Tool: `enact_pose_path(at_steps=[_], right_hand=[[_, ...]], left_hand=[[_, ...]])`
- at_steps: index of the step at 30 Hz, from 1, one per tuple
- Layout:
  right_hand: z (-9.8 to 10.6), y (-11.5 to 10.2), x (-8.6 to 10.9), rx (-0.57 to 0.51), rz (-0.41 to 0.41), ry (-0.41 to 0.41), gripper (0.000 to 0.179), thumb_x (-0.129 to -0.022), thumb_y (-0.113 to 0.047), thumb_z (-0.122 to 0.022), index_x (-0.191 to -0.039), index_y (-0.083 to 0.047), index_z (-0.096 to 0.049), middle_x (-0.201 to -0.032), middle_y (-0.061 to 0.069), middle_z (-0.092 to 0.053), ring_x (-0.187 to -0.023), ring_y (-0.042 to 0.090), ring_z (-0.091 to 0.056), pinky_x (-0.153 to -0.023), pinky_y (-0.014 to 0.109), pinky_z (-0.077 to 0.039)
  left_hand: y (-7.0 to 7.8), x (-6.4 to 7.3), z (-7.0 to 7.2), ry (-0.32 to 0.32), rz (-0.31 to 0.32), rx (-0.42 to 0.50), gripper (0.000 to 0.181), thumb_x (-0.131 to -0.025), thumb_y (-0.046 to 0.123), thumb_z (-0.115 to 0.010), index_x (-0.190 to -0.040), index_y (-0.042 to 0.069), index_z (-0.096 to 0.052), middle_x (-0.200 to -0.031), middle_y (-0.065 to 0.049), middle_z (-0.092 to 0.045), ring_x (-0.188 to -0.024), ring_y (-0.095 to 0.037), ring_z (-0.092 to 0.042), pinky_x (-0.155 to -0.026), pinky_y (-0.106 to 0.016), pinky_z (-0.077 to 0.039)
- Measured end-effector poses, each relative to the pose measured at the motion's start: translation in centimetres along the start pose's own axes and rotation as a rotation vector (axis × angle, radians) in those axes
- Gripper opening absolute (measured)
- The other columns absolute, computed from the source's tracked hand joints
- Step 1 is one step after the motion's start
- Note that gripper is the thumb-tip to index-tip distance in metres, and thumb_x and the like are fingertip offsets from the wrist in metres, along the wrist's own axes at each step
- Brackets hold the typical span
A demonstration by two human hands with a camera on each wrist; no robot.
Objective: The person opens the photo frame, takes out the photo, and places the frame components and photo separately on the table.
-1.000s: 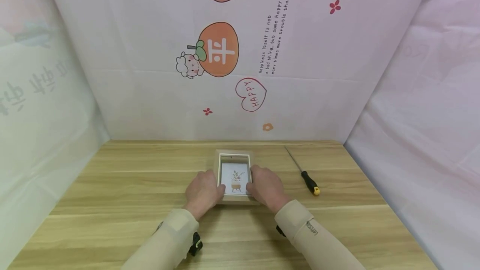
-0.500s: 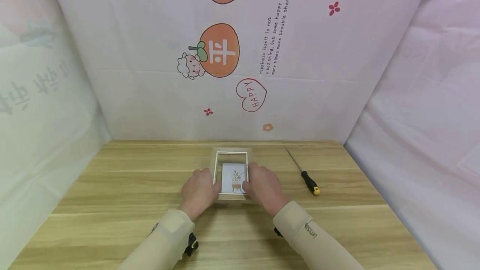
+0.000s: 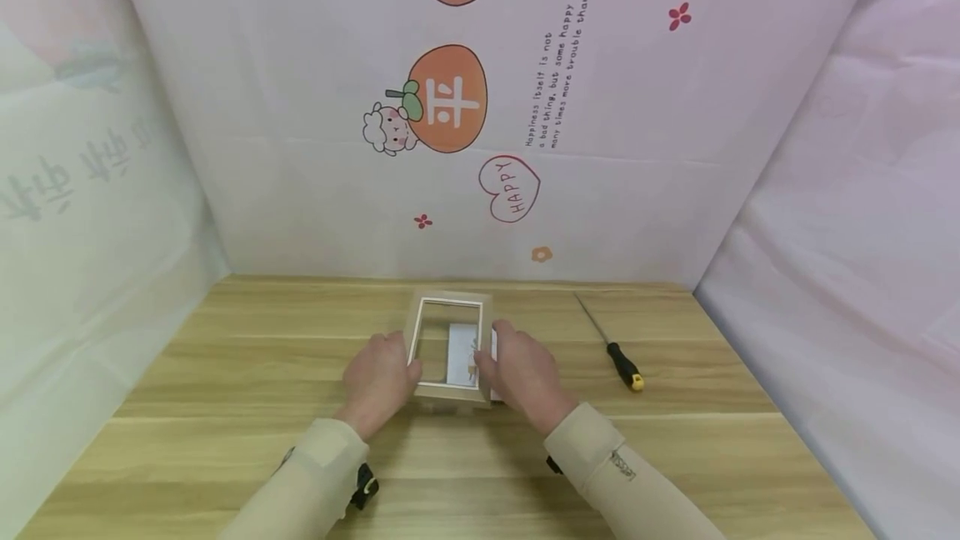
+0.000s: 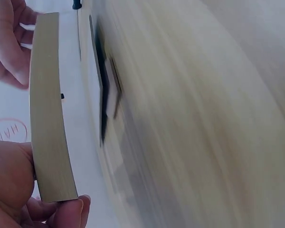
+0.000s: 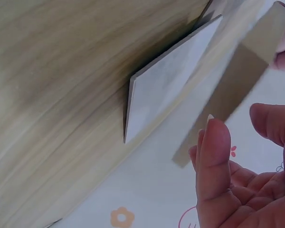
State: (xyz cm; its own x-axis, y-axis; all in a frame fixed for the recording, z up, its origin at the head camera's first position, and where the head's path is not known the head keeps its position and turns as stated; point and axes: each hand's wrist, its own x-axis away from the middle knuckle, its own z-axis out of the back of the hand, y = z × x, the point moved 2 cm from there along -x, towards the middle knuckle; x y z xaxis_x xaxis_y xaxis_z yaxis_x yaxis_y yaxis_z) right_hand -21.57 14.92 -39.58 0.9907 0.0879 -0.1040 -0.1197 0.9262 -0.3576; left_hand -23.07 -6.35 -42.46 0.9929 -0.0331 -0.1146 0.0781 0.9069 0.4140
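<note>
A wooden box frame (image 3: 450,393) with a white inner edge is held by its left side in my left hand (image 3: 375,377). In the left wrist view, the thumb and fingers of that hand grip the end of the frame's side (image 4: 50,109). My right hand (image 3: 528,373) is at the frame's right side; its thumb and fingers stand apart in the right wrist view. Below the frame is a flat panel (image 3: 460,352) with a potted-plant picture, showing through the opening and past the right side. A small support piece (image 4: 113,90) shows under the panel.
A screwdriver (image 3: 622,365) with a black and yellow handle lies on the wooden table (image 3: 262,357), right of the hands. White printed cloth (image 3: 322,207) hangs behind the table and along both sides.
The frame has lifted and shifted left with my left hand, away from the picture panel, which stays below. My right hand has moved little, its fingers now parted from the frame.
</note>
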Motion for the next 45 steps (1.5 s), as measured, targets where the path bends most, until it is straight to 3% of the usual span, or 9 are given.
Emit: enact_pose_path(at_steps=[3,10,21,31,37,45], right_hand=[[0.1,0.2,0.0,-0.005,-0.020,-0.010,0.059,-0.102,-0.042,-0.063,-0.146,-0.005,-0.052,-0.115,0.016,-0.075,-0.107,0.033,-0.072,-0.089,0.050,-0.059],[0.2,0.8,0.2,-0.016,-0.025,-0.020,0.059,-0.104,-0.044,-0.060,-0.146,-0.004,-0.052,-0.126,0.018,-0.072,-0.118,0.036,-0.068,-0.098,0.051,-0.056],[0.1,1.8,0.7,0.004,-0.024,-0.038,0.054,-0.103,-0.039,-0.062,-0.142,-0.002,-0.057,-0.127,0.016,-0.072,-0.115,0.032,-0.070,-0.098,0.049,-0.057],[-0.3,2.5,0.6,0.046,-0.021,-0.057,0.051,-0.102,-0.039,-0.064,-0.138,-0.002,-0.060,-0.121,0.015,-0.074,-0.102,0.027,-0.072,-0.087,0.046,-0.060],[-0.6,2.6,0.7,0.054,-0.020,-0.065,0.051,-0.101,-0.040,-0.064,-0.137,-0.003,-0.062,-0.113,0.013,-0.076,-0.083,0.018,-0.065,-0.078,0.042,-0.060],[-0.7,2.5,0.7,0.051,0.006,-0.061,0.049,-0.100,-0.038,-0.066,-0.133,-0.003,-0.064,-0.114,0.014,-0.076,-0.080,0.017,-0.065,-0.075,0.042,-0.060]], left_hand=[[-1.2,-0.1,0.5,-0.006,0.022,-0.011,0.024,-0.091,0.028,-0.069,-0.088,0.006,-0.059,-0.077,-0.009,-0.056,-0.062,-0.025,-0.054,-0.045,-0.037,-0.041],[-4.1,-0.4,1.5,-0.031,0.070,-0.002,0.024,-0.093,0.027,-0.066,-0.091,0.005,-0.059,-0.077,-0.010,-0.057,-0.062,-0.025,-0.055,-0.045,-0.038,-0.042],[-8.3,-0.6,3.1,-0.052,0.112,0.022,0.021,-0.096,0.024,-0.062,-0.091,0.003,-0.059,-0.071,-0.009,-0.058,-0.058,-0.024,-0.054,-0.045,-0.035,-0.042],[-12.2,-0.7,4.6,-0.075,0.156,-0.037,0.025,-0.098,0.025,-0.058,-0.089,0.001,-0.057,-0.071,-0.010,-0.057,-0.058,-0.025,-0.054,-0.046,-0.037,-0.043],[-13.4,-0.9,4.9,-0.076,0.148,-0.055,0.023,-0.097,0.021,-0.056,-0.086,0.001,-0.057,-0.069,-0.011,-0.057,-0.058,-0.025,-0.053,-0.045,-0.037,-0.042],[-13.9,-1.7,4.5,-0.107,0.166,-0.084,0.024,-0.099,0.020,-0.055,-0.093,-0.003,-0.059,-0.073,-0.014,-0.058,-0.061,-0.027,-0.055,-0.047,-0.039,-0.044]])
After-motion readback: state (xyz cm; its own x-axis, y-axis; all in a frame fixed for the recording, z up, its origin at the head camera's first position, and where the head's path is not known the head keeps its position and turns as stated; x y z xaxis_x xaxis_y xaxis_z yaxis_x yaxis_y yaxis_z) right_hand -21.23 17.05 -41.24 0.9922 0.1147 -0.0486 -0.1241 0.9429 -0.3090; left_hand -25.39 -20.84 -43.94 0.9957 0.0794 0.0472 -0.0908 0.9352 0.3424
